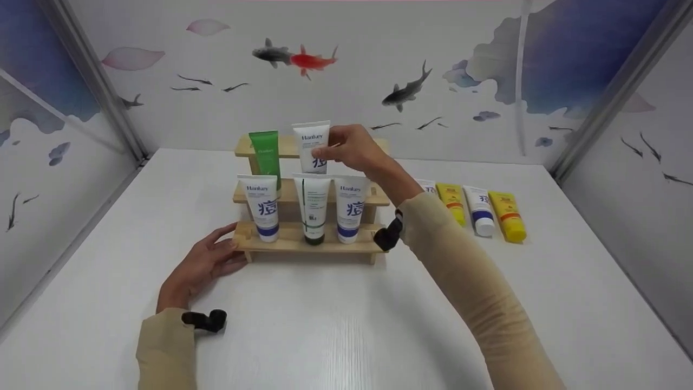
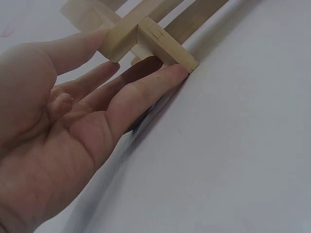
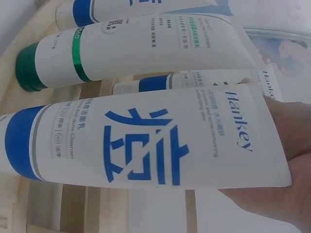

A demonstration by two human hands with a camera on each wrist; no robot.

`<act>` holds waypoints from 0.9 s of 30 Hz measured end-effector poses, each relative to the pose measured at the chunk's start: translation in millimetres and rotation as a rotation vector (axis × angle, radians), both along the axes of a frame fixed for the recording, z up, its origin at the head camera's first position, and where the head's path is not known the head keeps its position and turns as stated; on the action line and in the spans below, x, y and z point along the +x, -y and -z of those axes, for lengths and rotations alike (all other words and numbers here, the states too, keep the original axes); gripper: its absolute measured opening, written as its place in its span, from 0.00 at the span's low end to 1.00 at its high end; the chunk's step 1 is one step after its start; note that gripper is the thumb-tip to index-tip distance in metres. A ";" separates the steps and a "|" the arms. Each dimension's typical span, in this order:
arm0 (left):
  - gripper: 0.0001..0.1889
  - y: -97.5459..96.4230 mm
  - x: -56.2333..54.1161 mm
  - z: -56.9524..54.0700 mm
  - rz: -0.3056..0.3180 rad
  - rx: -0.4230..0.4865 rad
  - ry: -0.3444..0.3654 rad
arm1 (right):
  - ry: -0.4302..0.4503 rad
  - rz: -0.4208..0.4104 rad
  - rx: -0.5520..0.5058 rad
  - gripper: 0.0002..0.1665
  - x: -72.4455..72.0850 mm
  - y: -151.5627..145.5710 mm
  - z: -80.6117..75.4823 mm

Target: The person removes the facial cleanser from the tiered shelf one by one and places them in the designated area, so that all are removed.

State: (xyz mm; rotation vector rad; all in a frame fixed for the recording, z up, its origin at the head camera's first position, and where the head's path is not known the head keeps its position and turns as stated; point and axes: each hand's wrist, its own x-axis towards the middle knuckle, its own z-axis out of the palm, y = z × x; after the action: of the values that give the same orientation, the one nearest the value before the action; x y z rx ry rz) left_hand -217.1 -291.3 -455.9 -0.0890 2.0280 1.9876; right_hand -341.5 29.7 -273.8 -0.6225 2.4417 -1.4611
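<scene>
A stepped wooden rack (image 1: pixel 325 246) stands on the table with tubes on its tiers. My right hand (image 1: pixel 354 146) pinches a white tube (image 1: pixel 311 138) by its upper part, behind the front row; its lower end is hidden. The front tubes partly cover that hand (image 3: pixel 301 160) in the right wrist view. My left hand (image 1: pixel 208 262) holds the rack's lower left end, its thumb on the wood and fingers at the leg (image 2: pixel 167 46). On the lowest tier are a white tube with blue band (image 1: pixel 262 208), a green-banded tube (image 1: pixel 313 208) and another blue-banded one (image 1: pixel 351 208).
A green tube (image 1: pixel 266 154) leans on the middle tier at the left. Several white and yellow tubes, among them a yellow tube (image 1: pixel 508 216) and a white tube (image 1: pixel 479 208), lie on the table (image 1: pixel 568 303) right of the rack. Patterned panels (image 1: pixel 346 103) enclose the table.
</scene>
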 end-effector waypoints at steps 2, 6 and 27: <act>0.35 -0.1 -0.1 -0.2 -0.002 0.006 0.002 | -0.016 0.008 -0.033 0.22 1.1 -2.3 -1.9; 0.35 0.5 1.7 0.0 0.003 -0.008 0.008 | -0.043 0.023 -0.113 0.22 2.5 -10.3 -8.0; 0.38 1.5 0.4 0.0 0.013 -0.007 0.006 | -0.185 0.283 -0.154 0.25 -3.7 -106.7 -35.7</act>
State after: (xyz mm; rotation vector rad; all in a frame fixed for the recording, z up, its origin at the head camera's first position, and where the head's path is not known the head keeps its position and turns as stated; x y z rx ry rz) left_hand -216.7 -292.9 -455.9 -0.0824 2.0269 1.9702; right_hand -345.2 136.3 -238.1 -0.4754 2.6651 -1.7860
